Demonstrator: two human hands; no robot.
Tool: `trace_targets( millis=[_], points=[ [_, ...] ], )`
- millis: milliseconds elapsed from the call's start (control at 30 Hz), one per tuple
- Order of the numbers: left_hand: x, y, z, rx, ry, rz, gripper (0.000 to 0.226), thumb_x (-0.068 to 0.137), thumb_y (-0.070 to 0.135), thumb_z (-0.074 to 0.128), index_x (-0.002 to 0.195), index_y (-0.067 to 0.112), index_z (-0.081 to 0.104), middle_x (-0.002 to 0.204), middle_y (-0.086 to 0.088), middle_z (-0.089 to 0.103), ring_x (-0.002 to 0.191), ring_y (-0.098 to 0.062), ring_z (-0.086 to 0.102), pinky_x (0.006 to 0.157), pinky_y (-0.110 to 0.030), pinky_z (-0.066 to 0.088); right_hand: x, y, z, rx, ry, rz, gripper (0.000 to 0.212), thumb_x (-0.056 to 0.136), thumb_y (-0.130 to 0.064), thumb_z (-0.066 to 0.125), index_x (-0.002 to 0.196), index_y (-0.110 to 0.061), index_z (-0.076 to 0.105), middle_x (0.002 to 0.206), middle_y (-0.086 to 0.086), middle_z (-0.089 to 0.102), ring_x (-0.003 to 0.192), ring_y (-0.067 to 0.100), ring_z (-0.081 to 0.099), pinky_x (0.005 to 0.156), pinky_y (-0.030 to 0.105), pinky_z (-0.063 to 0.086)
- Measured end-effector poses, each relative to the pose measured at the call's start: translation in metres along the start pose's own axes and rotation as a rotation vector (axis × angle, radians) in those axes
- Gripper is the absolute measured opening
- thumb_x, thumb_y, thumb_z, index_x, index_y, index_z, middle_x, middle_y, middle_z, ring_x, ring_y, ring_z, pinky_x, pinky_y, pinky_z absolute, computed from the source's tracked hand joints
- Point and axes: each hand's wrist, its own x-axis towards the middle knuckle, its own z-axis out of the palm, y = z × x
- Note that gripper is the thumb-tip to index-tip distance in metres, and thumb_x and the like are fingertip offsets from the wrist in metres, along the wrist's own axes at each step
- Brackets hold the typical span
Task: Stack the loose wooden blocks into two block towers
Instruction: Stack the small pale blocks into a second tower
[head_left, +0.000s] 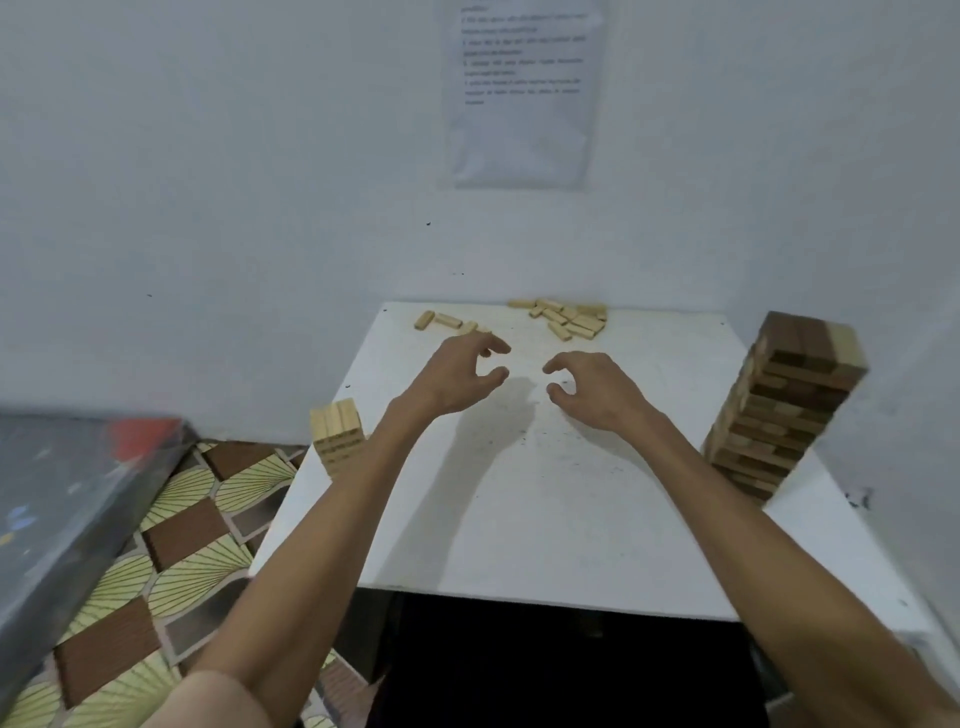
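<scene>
Above the white table, left hand and right hand hover loosely curled and empty.

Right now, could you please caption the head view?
Empty left hand and right hand near loose blocks; short tower left, tall tower right.

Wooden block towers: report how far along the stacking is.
Done: the tall tower of dark and pale wooden blocks stands at the right edge of the white table. Begun: a short pale wooden stack at the left edge. In hand: nothing; the left hand and right hand hover empty, fingers loosely curled, above mid-table. Left: the loose pale wooden blocks scattered along the far edge.
</scene>
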Motion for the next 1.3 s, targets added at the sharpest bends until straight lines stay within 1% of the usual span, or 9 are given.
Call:
trace_targets(
  millis=[233,367,500,700,767,900,1033,1133,1300],
  points=[
    [0.044,-0.019,0.037,-0.009,-0.009,-0.002,0.036,0.098,0.026,0.065,0.132,0.016,0.064,0.133,0.001,0.065,0.119,-0.016,0.059,0.100,-0.030,0.044,0.030,0.028,0.014,-0.014,0.080,0.135,0.037,0.100,-0.029,0.060,0.134,-0.015,0.064,0.138,0.007,0.063,0.124,0.028,0.058,0.097,0.040,0.051],
    [0.079,-0.024,0.055,-0.027,-0.016,0.010,0.038,0.098,0.023,0.064,0.135,0.014,0.062,0.135,-0.001,0.064,0.121,-0.017,0.059,0.101,-0.030,0.044,0.051,0.039,0.020,-0.015,0.133,0.208,0.039,0.102,-0.027,0.057,0.138,-0.012,0.060,0.144,0.007,0.059,0.130,0.029,0.053,0.098,0.041,0.050],
    [0.119,-0.031,0.068,-0.001,-0.024,0.011,0.040,0.098,0.021,0.063,0.137,0.012,0.061,0.138,-0.004,0.063,0.124,-0.021,0.059,0.098,-0.025,0.040,0.071,0.054,0.030,-0.080,0.139,0.249,0.041,0.104,-0.023,0.053,0.143,-0.010,0.055,0.147,0.008,0.053,0.130,0.030,0.048,0.097,0.041,0.047],
    [0.165,-0.044,0.090,0.008,-0.009,-0.042,0.042,0.098,0.013,0.057,0.140,0.009,0.058,0.144,-0.009,0.059,0.134,-0.027,0.052,0.110,-0.040,0.042,0.099,0.066,0.046,-0.149,0.195,0.277,0.044,0.104,-0.032,0.054,0.142,-0.010,0.054,0.143,0.010,0.054,0.130,0.033,0.045,0.093,0.045,0.051],
    [0.178,-0.047,0.096,0.017,0.034,-0.043,0.039,0.100,0.010,0.054,0.139,0.009,0.059,0.143,-0.010,0.059,0.134,-0.028,0.051,0.109,-0.041,0.044,0.107,0.065,0.051,-0.153,0.252,0.289,0.045,0.103,-0.036,0.055,0.140,-0.011,0.056,0.142,0.011,0.054,0.127,0.033,0.045,0.089,0.045,0.050],
    [0.199,-0.051,0.105,0.062,0.077,-0.065,0.037,0.102,0.010,0.051,0.138,0.009,0.059,0.143,-0.012,0.054,0.133,-0.031,0.046,0.098,-0.044,0.048,0.119,0.065,0.062,-0.174,0.328,0.311,0.041,0.103,-0.038,0.055,0.136,-0.014,0.062,0.137,0.010,0.055,0.123,0.033,0.046,0.086,0.045,0.047],
    [0.206,-0.057,0.114,0.150,0.072,-0.069,0.034,0.103,0.019,0.049,0.131,0.011,0.067,0.138,-0.009,0.058,0.127,-0.030,0.048,0.097,-0.044,0.048,0.121,0.068,0.073,-0.202,0.407,0.312,0.033,0.101,-0.034,0.060,0.124,-0.013,0.071,0.131,0.010,0.061,0.120,0.034,0.050,0.084,0.046,0.047],
    [0.203,-0.059,0.119,0.152,0.121,-0.070,0.030,0.102,0.023,0.051,0.125,0.015,0.069,0.131,-0.006,0.061,0.125,-0.028,0.050,0.100,-0.044,0.046,0.120,0.070,0.077,-0.213,0.492,0.282,0.028,0.096,-0.034,0.069,0.110,-0.011,0.075,0.118,0.010,0.067,0.110,0.034,0.056,0.077,0.044,0.048],
    [0.198,-0.062,0.123,0.170,0.231,-0.106,0.021,0.101,0.024,0.056,0.113,0.014,0.069,0.119,-0.006,0.066,0.116,-0.028,0.053,0.093,-0.041,0.045,0.126,0.070,0.076,-0.178,0.508,0.292,0.034,0.093,-0.034,0.071,0.116,-0.009,0.071,0.111,0.011,0.066,0.105,0.032,0.056,0.074,0.042,0.048]
  ],
)
